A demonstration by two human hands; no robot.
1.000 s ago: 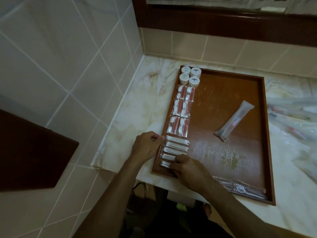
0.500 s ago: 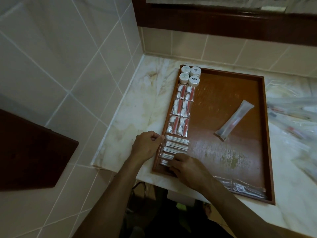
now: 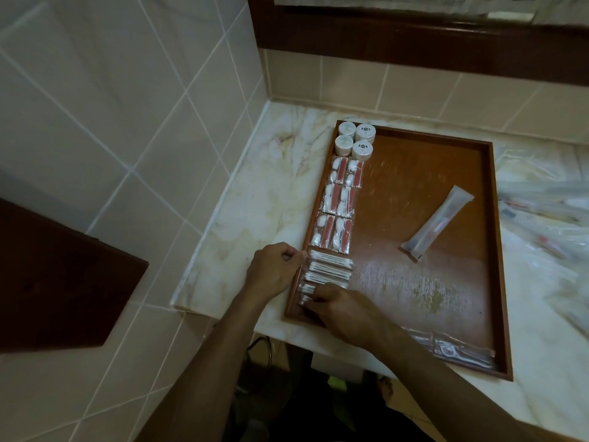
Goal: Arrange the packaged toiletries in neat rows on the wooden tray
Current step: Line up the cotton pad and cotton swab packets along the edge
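1. While the left column of the rectangular brown wooden tray (image 3: pixel 487 250) looks nearly done — round white jars (image 3: pixel 354 141), red-and-white sachets (image 3: pixel 338 205), clear cotton-swab packets (image 3: pixel 328 266) — the rest is bare.
2. The left hand (image 3: pixel 274 271), curled, pinches the packets' edge; the right hand (image 3: pixel 342 306) seemingly pinches the nearest packet.
3. Left to place — a clear toothbrush sleeve (image 3: pixel 438 226) lying askew, plus blurred packets on the marble bench (image 3: pixel 255 224).

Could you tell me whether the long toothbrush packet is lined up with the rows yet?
No: the toothbrush packet lies diagonally, alone mid-tray.
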